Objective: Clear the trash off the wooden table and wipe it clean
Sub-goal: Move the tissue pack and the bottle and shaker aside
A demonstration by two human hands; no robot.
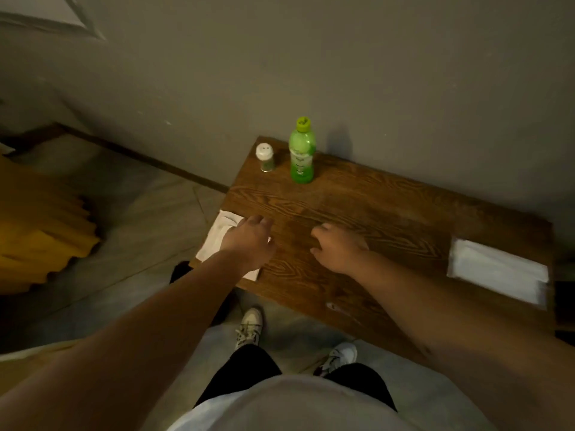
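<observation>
A dark wooden table stands against a grey wall. A white paper napkin lies at its left front corner, and my left hand rests over it with fingers spread; part of the napkin is hidden beneath. My right hand hovers over the bare middle of the table, fingers apart, holding nothing. A second white napkin lies flat near the right edge. At the back left stand a green plastic bottle with a yellow-green cap and a small shaker with a white lid.
A yellow fabric shape sits on the floor to the left. My feet in white sneakers stand at the table's front edge. A small pale scrap lies near the front edge. Grey tiled floor lies left of the table.
</observation>
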